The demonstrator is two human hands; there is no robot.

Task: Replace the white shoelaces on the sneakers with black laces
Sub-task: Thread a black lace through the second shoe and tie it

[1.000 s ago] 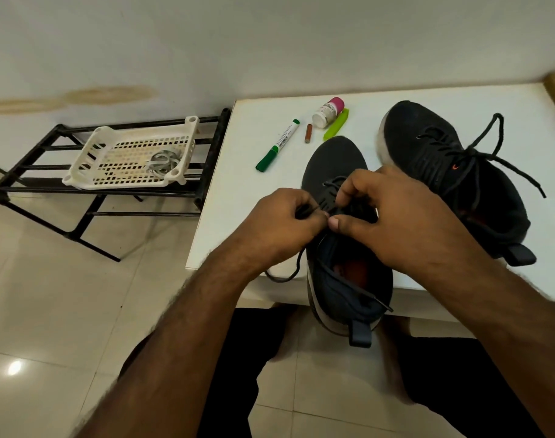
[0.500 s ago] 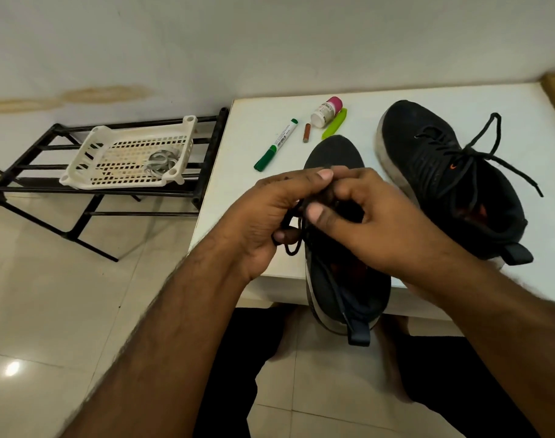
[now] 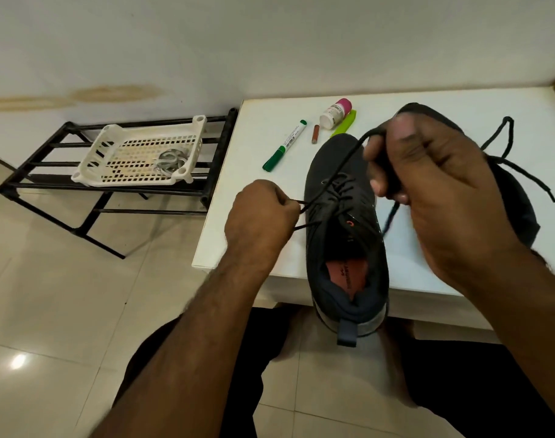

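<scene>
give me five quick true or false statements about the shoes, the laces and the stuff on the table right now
1. The left hand pinches black lace at the near sneaker. True.
2. The right hand lies flat on the table. False: it is raised, gripping the lace's other end.
3. The near sneaker's heel overhangs the table edge. True.
4. The green marker sits in the white basket. False: it lies on the table, left of the near sneaker's toe.
5. The far sneaker has white laces. False: its laces are black.
</scene>
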